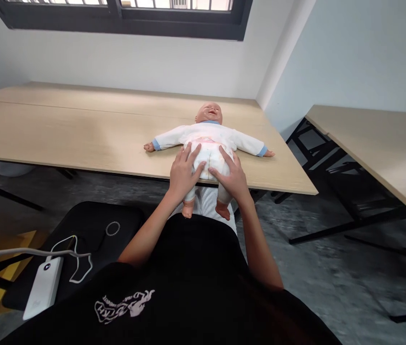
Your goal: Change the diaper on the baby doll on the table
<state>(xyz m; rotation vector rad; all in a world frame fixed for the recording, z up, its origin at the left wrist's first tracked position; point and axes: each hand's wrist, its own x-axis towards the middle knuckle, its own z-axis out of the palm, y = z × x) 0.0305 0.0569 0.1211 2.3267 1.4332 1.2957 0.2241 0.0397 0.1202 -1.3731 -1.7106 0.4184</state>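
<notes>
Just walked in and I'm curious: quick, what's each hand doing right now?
Left hand: open, spread against one side of the doll at its clothed lower body.
Right hand: open, spread against the other side.

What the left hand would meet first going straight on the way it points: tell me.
Most likely the doll's white top, around its chest or shoulder. The left hand already lies against the doll's lower body, though exact fingertip contact is unclear.
</notes>
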